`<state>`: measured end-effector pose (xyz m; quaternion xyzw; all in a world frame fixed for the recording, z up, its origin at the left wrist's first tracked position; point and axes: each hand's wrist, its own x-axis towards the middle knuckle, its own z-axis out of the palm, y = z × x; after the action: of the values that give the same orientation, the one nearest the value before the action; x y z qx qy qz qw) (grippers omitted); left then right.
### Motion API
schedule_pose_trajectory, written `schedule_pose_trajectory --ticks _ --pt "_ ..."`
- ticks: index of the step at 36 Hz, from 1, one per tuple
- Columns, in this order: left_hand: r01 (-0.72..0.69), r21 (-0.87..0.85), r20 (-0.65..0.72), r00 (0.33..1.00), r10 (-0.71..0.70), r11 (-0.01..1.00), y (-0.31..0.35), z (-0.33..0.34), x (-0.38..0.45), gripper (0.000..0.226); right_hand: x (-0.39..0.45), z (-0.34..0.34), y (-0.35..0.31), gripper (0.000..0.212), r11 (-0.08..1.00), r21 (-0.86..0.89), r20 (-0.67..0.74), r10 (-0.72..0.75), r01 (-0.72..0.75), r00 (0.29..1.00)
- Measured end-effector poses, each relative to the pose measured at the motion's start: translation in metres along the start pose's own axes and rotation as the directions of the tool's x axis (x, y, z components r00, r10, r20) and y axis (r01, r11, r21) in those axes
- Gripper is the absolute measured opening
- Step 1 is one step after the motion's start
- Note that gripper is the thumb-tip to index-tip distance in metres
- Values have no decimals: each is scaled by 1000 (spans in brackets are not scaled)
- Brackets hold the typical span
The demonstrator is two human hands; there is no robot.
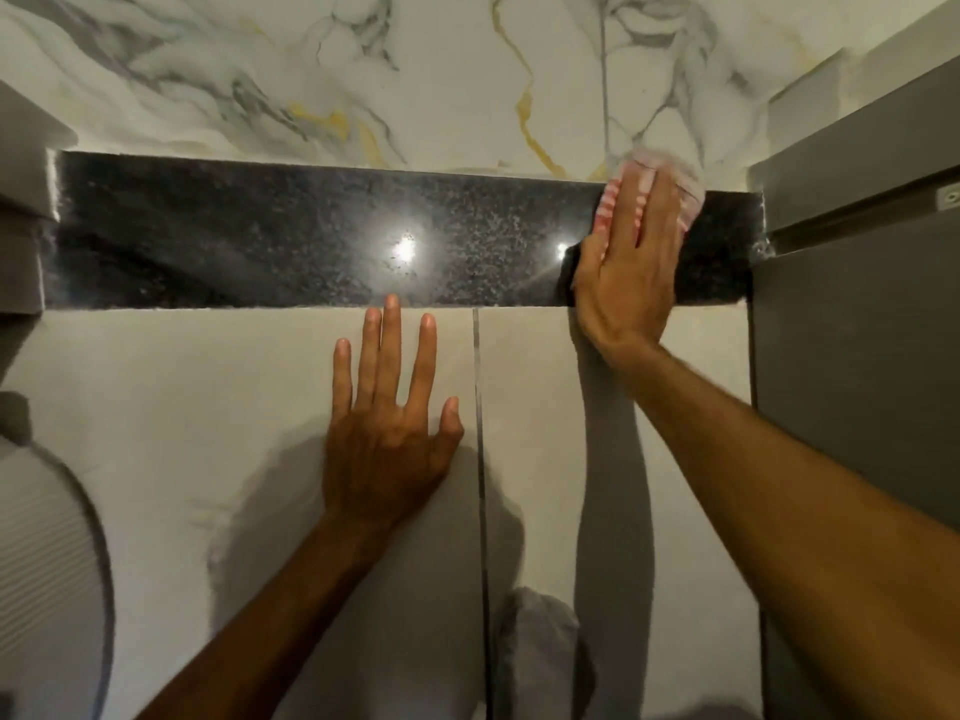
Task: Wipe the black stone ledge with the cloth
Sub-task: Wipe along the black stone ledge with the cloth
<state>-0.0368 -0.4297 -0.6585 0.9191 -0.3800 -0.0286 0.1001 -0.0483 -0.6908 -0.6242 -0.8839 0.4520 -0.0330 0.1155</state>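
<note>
- Because the black stone ledge (311, 236) runs as a long band across the view from 9 o'clock to 3 o'clock, the wiping ground is plain: a polished, speckled slab set between the marble wall (441, 85) at 12 o'clock and the pale tiled face (208, 397) below it.
- The right hand (631, 262) lies flat and spread on the ledge toward 2 o'clock, its fingers extended, pressing the cloth (685, 194) down under palm and fingers rather than gripping it.
- The cloth, pink and white, shows past the fingertips and at the thumb side, close to the right end of the ledge, near the grey cabinet (857, 330).
- The left hand (389, 407) is open and holds nothing; it rests flat on the tiled face at about 6 o'clock, fingertips just reaching the lower edge of the ledge, seemingly as a brace.
- The cloth looks soft, light and limp, so it would likely bunch or slip out unless held by a broad flat palm.
- The stone looks hard, rigid and glossy, with bright light glare; it should let the cloth slide easily.
- Most of the ledge lies to the left of the cloth.
</note>
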Motion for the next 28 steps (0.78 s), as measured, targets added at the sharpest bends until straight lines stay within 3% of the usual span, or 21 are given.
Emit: schedule_pose_trajectory --ticks 5,9,14,16,18,22,25,28 --pt "4 10 -5 1000 -4 1000 2 1 -4 79 -95 9 9 76 947 -8 100 -319 321 943" --pt "15 4 -15 1000 -15 1000 6 -7 4 81 -115 -13 39 75 976 -18 106 -215 218 971" --pt "49 -53 -59 997 -52 997 4 -2 10 82 -32 -4 -15 69 999 -48 -96 -9 5 995" --pt "73 -49 -71 995 -76 996 1 3 10 82 -11 10 -47 69 997 -74 -88 -39 33 995" --pt "113 -38 -63 991 -115 993 0 9 3 81 -18 23 -66 68 984 -93 -41 -158 153 987" --pt "164 -29 -47 985 -165 986 2 8 -14 77 -82 26 -54 69 924 -29 94 -376 381 922" --pt "156 -29 -52 986 -157 987 -1 -1 -15 75 -121 9 -14 71 923 -38 155 -374 383 915" --pt "167 -36 -71 983 -169 985 -2 -11 -10 76 -119 -6 6 72 945 -61 124 -312 321 942"
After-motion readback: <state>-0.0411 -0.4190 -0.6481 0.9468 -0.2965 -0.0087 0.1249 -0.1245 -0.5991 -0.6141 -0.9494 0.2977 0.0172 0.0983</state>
